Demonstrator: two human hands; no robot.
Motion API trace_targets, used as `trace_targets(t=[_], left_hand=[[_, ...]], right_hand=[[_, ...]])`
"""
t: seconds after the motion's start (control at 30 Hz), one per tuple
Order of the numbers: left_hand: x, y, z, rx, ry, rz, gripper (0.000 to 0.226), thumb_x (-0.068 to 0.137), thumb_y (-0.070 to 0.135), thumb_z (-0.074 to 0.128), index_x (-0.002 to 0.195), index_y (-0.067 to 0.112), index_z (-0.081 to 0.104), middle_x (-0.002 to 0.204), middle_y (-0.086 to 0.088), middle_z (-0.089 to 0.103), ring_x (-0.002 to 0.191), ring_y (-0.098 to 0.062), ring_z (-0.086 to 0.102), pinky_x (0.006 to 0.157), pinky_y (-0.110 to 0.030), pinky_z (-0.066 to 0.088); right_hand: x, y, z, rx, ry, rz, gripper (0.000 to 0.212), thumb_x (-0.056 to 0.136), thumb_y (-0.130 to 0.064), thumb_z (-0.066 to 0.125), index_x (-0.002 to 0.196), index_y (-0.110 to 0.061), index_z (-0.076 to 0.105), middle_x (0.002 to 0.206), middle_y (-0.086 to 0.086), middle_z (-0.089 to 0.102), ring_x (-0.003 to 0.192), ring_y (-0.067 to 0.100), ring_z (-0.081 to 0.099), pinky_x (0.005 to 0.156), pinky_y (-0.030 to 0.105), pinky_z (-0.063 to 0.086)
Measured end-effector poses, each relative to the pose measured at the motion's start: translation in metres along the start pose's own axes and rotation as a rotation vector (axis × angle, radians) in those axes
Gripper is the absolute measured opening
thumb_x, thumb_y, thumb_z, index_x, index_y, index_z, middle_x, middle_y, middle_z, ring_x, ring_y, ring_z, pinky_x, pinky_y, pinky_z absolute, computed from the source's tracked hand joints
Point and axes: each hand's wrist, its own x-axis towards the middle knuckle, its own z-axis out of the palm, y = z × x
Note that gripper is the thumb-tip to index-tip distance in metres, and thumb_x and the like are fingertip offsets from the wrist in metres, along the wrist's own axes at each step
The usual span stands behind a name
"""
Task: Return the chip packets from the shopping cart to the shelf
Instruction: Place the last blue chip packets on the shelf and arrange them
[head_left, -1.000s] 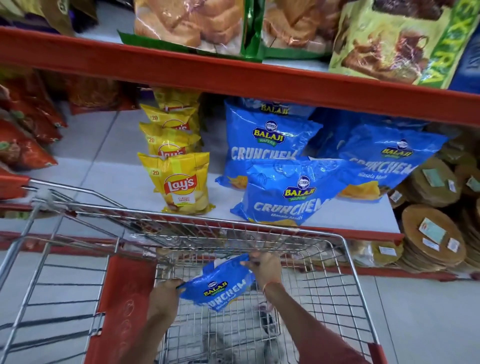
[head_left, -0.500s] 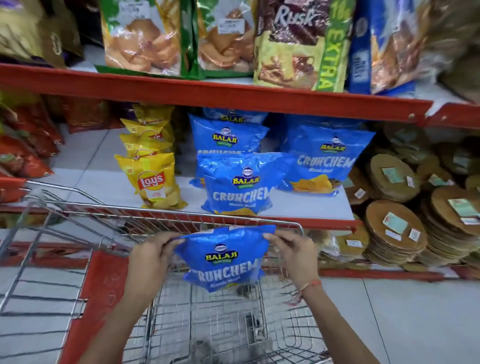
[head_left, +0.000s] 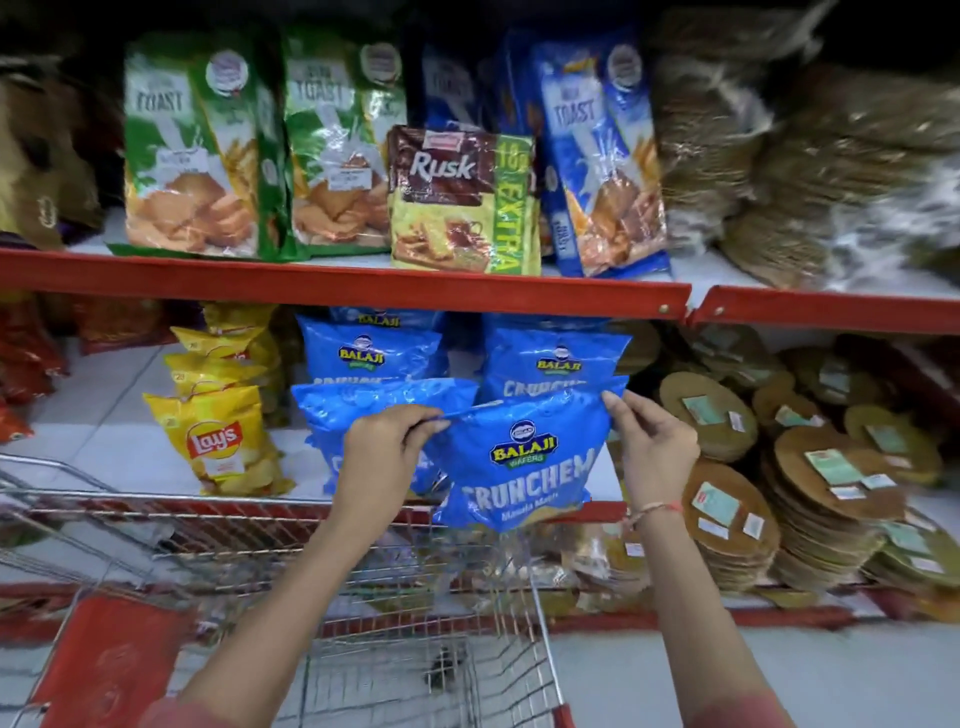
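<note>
Here the shopping cart (head_left: 363, 525) sits nearest, and above its rim the left hand (head_left: 387, 452) and right hand (head_left: 652, 449) each pinch a top corner of the blue chip packet (head_left: 524, 462) — lifted clear, shelving apparently under way. Next it likely needs setting upright on the shelf (head_left: 104, 447) — ahead of the matching blue packets (head_left: 371, 353).

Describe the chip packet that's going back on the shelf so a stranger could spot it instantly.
Find the red-edged shelf above the wire cart. In front of its blue Balaji rows hangs one blue Crunchem packet, pinched at its top corners by left hand and right hand. Only it is held in the air.
</note>
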Motion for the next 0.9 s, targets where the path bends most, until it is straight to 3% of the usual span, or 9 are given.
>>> trace_targets(t=[0.1, 0.2, 0.3, 0.43, 0.57, 0.67, 0.77, 0.83, 0.9], left_hand=[[0.024, 0.01, 0.03, 0.02, -0.04, 0.021, 0.014, 0.081, 0.016, 0.067, 0.091, 0.007, 0.072, 0.092, -0.013, 0.077, 0.083, -0.026, 0.071, 0.076, -0.023, 0.045], [0.043, 0.021, 0.056, 0.05, -0.073, 0.054, 0.017, 0.083, 0.017, 0.064, 0.096, 0.007, 0.07, 0.096, -0.015, 0.076, 0.088, -0.03, 0.07, 0.08, -0.037, 0.054], [0.054, 0.024, 0.079, 0.091, -0.136, 0.043, 0.018, 0.085, 0.018, 0.061, 0.098, 0.008, 0.068, 0.099, -0.014, 0.075, 0.091, -0.03, 0.068, 0.082, -0.041, 0.055], [0.056, 0.013, 0.107, 0.28, -0.34, -0.008, 0.021, 0.091, 0.016, 0.052, 0.106, 0.008, 0.063, 0.107, -0.017, 0.07, 0.099, -0.035, 0.064, 0.084, -0.043, 0.052], [0.06, 0.004, 0.115, 0.367, -0.38, 0.068, 0.031, 0.086, 0.002, 0.05, 0.115, 0.011, 0.058, 0.108, -0.016, 0.066, 0.099, -0.036, 0.064, 0.083, -0.047, 0.055], [0.06, 0.001, 0.098, 0.333, -0.359, 0.111, 0.032, 0.092, 0.014, 0.049, 0.123, 0.013, 0.053, 0.118, -0.012, 0.064, 0.106, -0.033, 0.062, 0.088, -0.043, 0.053], [0.051, -0.011, 0.063, 0.181, -0.229, 0.191, 0.03, 0.089, 0.025, 0.052, 0.114, 0.011, 0.061, 0.114, -0.011, 0.069, 0.102, -0.027, 0.066, 0.086, -0.038, 0.054], [0.045, -0.026, 0.03, 0.092, -0.151, 0.172, 0.029, 0.083, 0.031, 0.055, 0.103, 0.013, 0.067, 0.102, -0.008, 0.074, 0.091, -0.022, 0.069, 0.079, -0.032, 0.055], [0.044, -0.05, -0.005, 0.072, -0.086, 0.157, 0.031, 0.082, 0.037, 0.053, 0.096, 0.015, 0.069, 0.093, -0.006, 0.076, 0.084, -0.015, 0.067, 0.076, -0.026, 0.049]], right_hand=[[0.03, 0.008, -0.007, 0.007, 0.051, 0.041, 0.029, 0.077, -0.022, 0.075, 0.099, -0.003, 0.071, 0.091, 0.008, 0.072, 0.066, 0.002, 0.065, 0.076, 0.031, 0.061], [0.057, 0.02, -0.014, -0.026, 0.086, 0.079, 0.03, 0.075, -0.028, 0.076, 0.097, -0.008, 0.073, 0.087, 0.007, 0.073, 0.075, 0.015, 0.068, 0.082, 0.046, 0.059], [0.075, 0.035, -0.015, -0.037, 0.115, 0.109, 0.03, 0.075, -0.027, 0.076, 0.097, -0.008, 0.073, 0.095, 0.013, 0.074, 0.084, 0.021, 0.07, 0.087, 0.048, 0.057], [0.077, 0.053, -0.015, -0.115, 0.072, 0.182, 0.029, 0.08, -0.023, 0.072, 0.102, -0.005, 0.071, 0.102, 0.018, 0.073, 0.091, 0.027, 0.069, 0.091, 0.045, 0.055], [0.078, 0.048, -0.011, -0.217, 0.036, 0.195, 0.033, 0.085, -0.024, 0.067, 0.113, -0.007, 0.065, 0.111, 0.018, 0.07, 0.102, 0.027, 0.066, 0.092, 0.033, 0.05], [0.069, 0.029, 0.005, -0.384, 0.049, 0.053, 0.045, 0.087, -0.025, 0.064, 0.127, -0.007, 0.054, 0.126, 0.017, 0.061, 0.116, 0.029, 0.056, 0.099, 0.035, 0.043], [0.043, 0.009, 0.037, -0.427, 0.055, -0.219, 0.044, 0.089, -0.025, 0.062, 0.129, -0.01, 0.05, 0.135, 0.013, 0.052, 0.127, 0.027, 0.046, 0.104, 0.041, 0.039], [0.023, -0.007, 0.067, -0.398, 0.001, -0.327, 0.036, 0.088, -0.024, 0.063, 0.122, -0.011, 0.057, 0.127, 0.012, 0.059, 0.119, 0.023, 0.052, 0.1, 0.038, 0.044], [0.0, -0.027, 0.103, -0.352, -0.154, -0.4, 0.02, 0.086, -0.02, 0.065, 0.104, -0.012, 0.068, 0.108, 0.009, 0.07, 0.1, 0.016, 0.061, 0.09, 0.02, 0.047]])
